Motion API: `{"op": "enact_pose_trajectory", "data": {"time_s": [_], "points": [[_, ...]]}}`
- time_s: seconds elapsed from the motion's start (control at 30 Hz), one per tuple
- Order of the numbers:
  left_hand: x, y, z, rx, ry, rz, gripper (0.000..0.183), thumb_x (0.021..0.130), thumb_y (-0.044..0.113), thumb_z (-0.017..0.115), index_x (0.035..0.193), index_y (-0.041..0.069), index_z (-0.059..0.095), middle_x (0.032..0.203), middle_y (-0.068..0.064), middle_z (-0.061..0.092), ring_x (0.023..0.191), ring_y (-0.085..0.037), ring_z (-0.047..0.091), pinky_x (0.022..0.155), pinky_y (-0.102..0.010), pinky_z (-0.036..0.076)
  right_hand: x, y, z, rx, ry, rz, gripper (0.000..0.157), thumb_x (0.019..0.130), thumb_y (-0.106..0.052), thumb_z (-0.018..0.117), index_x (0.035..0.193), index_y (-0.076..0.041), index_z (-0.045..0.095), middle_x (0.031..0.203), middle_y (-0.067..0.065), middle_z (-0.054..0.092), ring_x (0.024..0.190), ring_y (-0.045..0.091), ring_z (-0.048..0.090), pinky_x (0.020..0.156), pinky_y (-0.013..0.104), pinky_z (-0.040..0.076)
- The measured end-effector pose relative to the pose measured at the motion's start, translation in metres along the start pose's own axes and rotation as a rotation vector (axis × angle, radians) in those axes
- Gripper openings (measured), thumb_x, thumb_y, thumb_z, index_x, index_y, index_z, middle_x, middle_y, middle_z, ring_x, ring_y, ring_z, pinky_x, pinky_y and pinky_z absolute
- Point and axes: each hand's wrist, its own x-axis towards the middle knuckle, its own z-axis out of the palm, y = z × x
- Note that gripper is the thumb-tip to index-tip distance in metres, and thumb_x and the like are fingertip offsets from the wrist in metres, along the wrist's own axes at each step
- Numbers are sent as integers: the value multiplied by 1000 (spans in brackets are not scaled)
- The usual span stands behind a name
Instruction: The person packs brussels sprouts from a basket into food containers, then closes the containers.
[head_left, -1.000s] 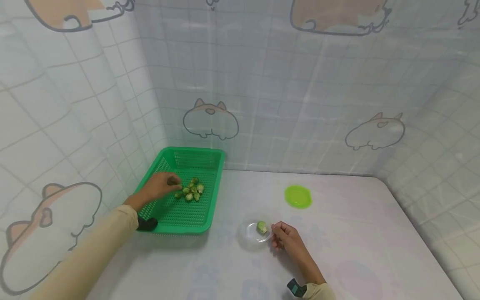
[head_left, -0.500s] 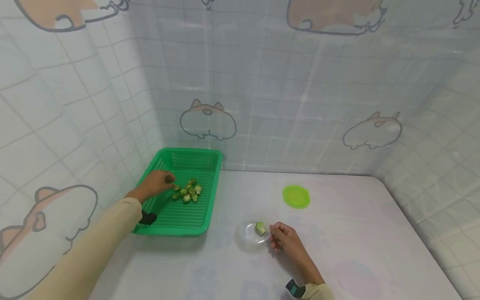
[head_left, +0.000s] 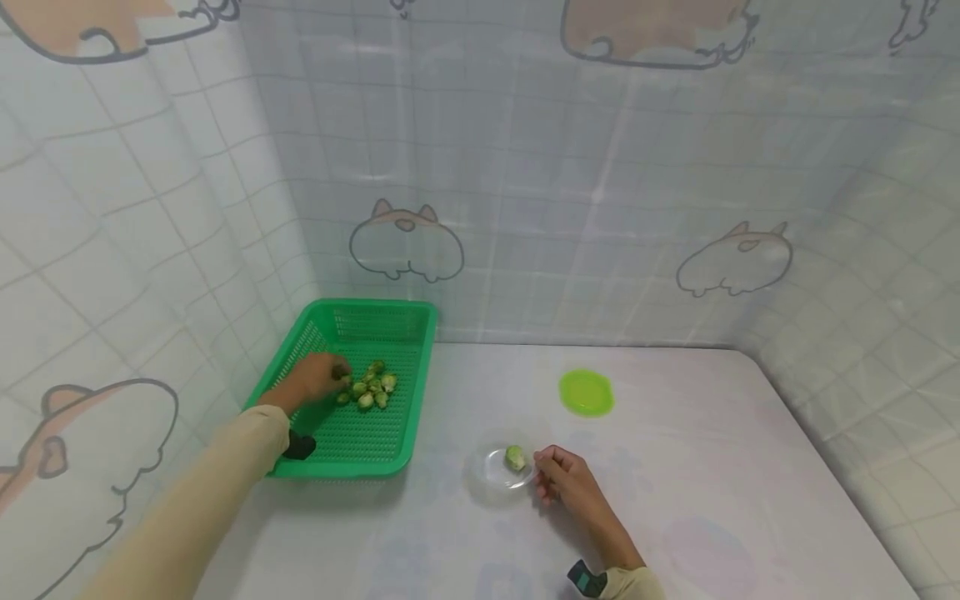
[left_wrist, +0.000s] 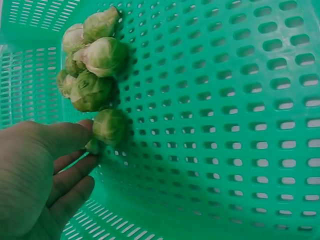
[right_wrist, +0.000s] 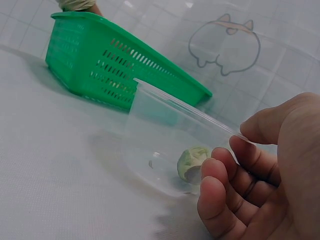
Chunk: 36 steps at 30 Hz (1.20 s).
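In the left wrist view my left hand is down in the green basket. Its thumb and loosely bent fingers reach to a Brussels sprout at the near end of the cluster, the thumb tip at its edge; no firm grip shows. Part of a smaller sprout peeks between thumb and fingers. More Brussels sprouts lie bunched beside that hand. My right hand pinches the rim of a clear plastic container between thumb and index finger. Inside it lies one Brussels sprout.
A lime-green lid lies flat on the white table, behind and right of the container. The basket stands at the left, close to the tile-patterned sheeting. That sheeting rises at the back and both sides.
My left hand has lowered toward the sprouts, reaching the one at the cluster's left. My right hand keeps hold of the container rim. The whole head view has shifted slightly.
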Motion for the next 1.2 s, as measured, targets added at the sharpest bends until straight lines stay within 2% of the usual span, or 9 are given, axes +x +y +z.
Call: {"op": "enact_pose_trajectory", "data": {"time_s": [0.57, 0.87, 1.2], "points": [[-8, -2, 11, 29, 108, -5, 27, 92, 10, 73, 116, -3, 71, 109, -21, 71, 99, -40, 67, 81, -53, 56, 0, 4, 4, 1, -7, -6, 34, 102, -30, 60, 101, 3, 58, 82, 4, 61, 66, 16, 56, 58, 24, 51], [-15, -3, 1, -77, 171, -30, 29, 96, 13, 69, 119, -4, 69, 113, -23, 70, 103, -41, 66, 83, -54, 56, 0, 4, 4, -6, -11, -16, 35, 102, -31, 60, 101, 3, 58, 82, 4, 61, 66, 16, 57, 58, 23, 51], [-20, 18, -14, -164, 217, 15, 29, 98, 21, 69, 118, 0, 71, 114, -20, 71, 103, -39, 67, 85, -55, 56, -2, 2, 4, -3, 9, -6, 31, 103, -30, 60, 100, 1, 58, 82, 4, 62, 67, 16, 56, 58, 23, 51]]}}
